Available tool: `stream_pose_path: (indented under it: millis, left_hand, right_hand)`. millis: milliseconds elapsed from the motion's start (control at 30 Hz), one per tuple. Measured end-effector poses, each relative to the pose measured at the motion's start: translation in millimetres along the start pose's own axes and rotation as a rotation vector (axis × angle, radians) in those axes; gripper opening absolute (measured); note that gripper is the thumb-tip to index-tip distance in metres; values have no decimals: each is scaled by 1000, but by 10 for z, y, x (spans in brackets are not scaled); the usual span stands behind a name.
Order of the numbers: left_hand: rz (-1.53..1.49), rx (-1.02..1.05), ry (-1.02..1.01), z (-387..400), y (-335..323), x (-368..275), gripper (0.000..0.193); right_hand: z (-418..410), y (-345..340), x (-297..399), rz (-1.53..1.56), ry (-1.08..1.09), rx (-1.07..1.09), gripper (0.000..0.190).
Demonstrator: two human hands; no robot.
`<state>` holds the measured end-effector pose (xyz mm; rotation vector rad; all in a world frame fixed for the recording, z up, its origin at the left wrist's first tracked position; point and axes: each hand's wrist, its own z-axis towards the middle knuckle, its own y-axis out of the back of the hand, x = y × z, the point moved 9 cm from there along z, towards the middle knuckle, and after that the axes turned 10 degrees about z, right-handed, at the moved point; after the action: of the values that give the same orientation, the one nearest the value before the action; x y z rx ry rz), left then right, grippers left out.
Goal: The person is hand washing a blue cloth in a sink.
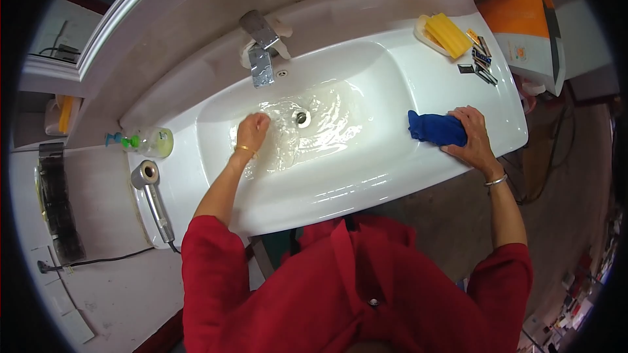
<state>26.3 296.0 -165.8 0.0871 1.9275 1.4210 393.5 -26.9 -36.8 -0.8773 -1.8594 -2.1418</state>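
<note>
My left hand (254, 130), with a gold-coloured bangle at the wrist, is low in the left part of the white washbasin (387, 76). Its fingers are curled in, and I see nothing in them. Rippling water (328, 122) covers the basin floor around the drain plug (300, 117). On the basin's right ledge, my right hand (473, 139) grips the right end of a bunched blue cloth (436, 127). The cloth's left end reaches the bowl's edge. Above the bowl stands a chrome faucet (261, 63), its spout to the upper right of my left hand.
A soap dish (421, 32) with a yellow soap bar (449, 34) and several small clips (483, 61) lie at the back right. Pump bottles (159, 142) and a corded hair dryer (154, 196) occupy the left ledge. An orange-and-white bag (525, 34) stands beyond the right end.
</note>
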Motion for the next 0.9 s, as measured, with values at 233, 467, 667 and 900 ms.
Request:
stream_pose_path:
  millis: [233, 467, 667, 900]
  left_hand:
    - [-213, 96, -292, 757, -218, -891, 23]
    - [-355, 158, 275, 717, -724, 215, 16]
    - [-237, -161, 81, 590, 317, 136, 13]
    - [-411, -2, 381, 475, -41, 1118, 14]
  right_hand:
    - [-1, 7, 20, 23, -37, -2, 71]
    - [12, 43, 59, 32, -18, -61, 69]
    - [-39, 44, -29, 29, -55, -63, 70]
    - [19, 12, 12, 36, -44, -37, 70]
